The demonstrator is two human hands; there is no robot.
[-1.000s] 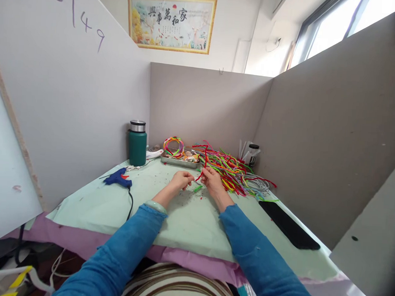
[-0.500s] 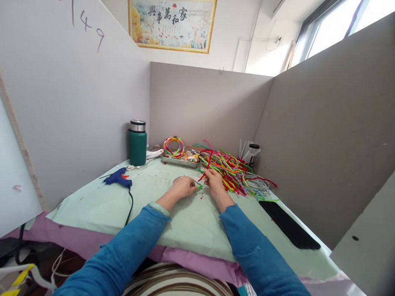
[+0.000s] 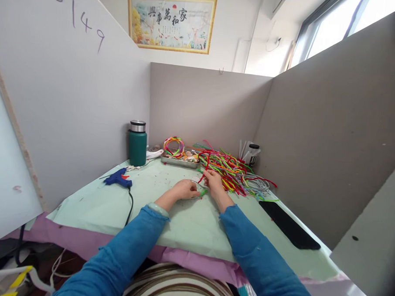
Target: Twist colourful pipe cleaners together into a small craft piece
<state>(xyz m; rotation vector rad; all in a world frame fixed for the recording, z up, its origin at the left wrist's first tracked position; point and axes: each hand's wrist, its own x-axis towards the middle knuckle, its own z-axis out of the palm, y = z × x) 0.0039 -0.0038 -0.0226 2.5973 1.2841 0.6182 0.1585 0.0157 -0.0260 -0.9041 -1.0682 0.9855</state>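
Note:
My left hand [image 3: 183,189] lies low on the pale green table cover [image 3: 93,206], its fingers curled around a small clear piece with a green stub [image 3: 202,192] sticking out. My right hand [image 3: 213,182] is just to the right, fingers pinched on a red fuzzy pipe cleaner [image 3: 206,163] that rises from it toward the pile. Both hands nearly touch. A heap of coloured pipe cleaners [image 3: 231,168] lies right behind my right hand.
A blue glue gun [image 3: 117,178] with its black cord lies at the left. A green flask [image 3: 137,144] stands at the back left, beside a metal tray [image 3: 180,160] holding coloured rings. A black slab [image 3: 289,224] lies at the right, near white cables [image 3: 258,184]. Partition walls close in three sides.
My left hand has dropped from in front of me to the table and taken the small green-tipped piece. My right hand lowered slightly with the red pipe cleaner.

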